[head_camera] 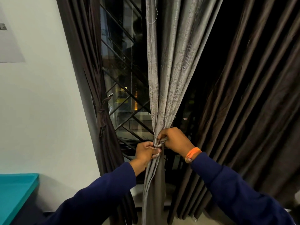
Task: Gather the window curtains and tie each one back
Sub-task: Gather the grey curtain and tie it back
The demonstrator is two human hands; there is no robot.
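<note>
Right now, from the head view, I see both hands meeting at the cinched waist of the grey curtain. My left hand has a narrow grip, fingers curled and pinching a fold of the gathered cloth just below the knot. My right hand sits just above and to the right of it, fingers curled tight on the twisted band of fabric at the knot. An orange wristband circles the right wrist above a navy sleeve.

Left of the grip, well apart, a dark brown curtain hangs already tied with a thin cord against the white wall. Between that curtain and my hands the window shows a diagonal metal grille and night lights beyond. Right of the grip, a second dark brown curtain falls in loose, smooth, faintly glossy pleats. The grey cloth is coarser, with a woven crosshatch texture. A teal counter edge lies low to the left.
</note>
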